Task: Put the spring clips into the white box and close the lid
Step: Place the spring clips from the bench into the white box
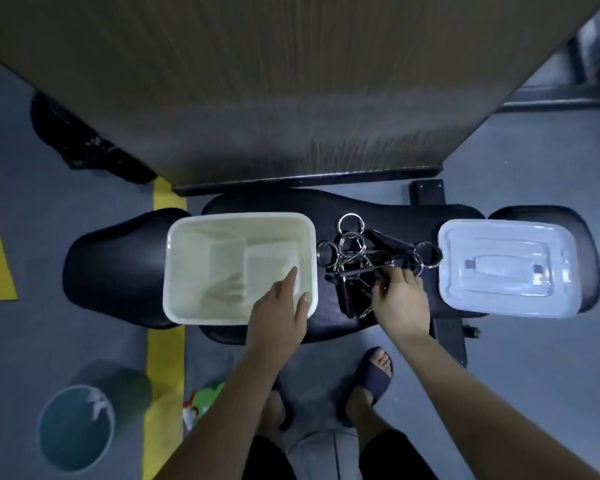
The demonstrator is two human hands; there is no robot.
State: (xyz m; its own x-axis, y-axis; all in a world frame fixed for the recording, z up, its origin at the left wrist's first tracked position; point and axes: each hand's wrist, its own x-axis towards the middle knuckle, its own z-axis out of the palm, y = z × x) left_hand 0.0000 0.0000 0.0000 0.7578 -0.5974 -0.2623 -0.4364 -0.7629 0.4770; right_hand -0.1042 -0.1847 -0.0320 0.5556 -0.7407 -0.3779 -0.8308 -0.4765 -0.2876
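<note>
The white box (187,271) stands open and holds nothing on the left of a black padded bench. My left hand (281,313) rests on the box's near right rim, fingers inside and thumb outside. A tangled pile of spring clips (357,258), with black handles and steel coil rings, lies on the bench between the box and the lid. My right hand (400,299) reaches into the near right side of the pile, fingers curled around a black handle. The pale lid (503,268) lies flat at the right end of the bench.
The black bench (118,271) stands on a grey floor in front of a large brown panel (257,81). A round bin (75,427) sits at lower left beside a yellow floor stripe (165,375). My sandalled feet (371,379) stand just below the bench.
</note>
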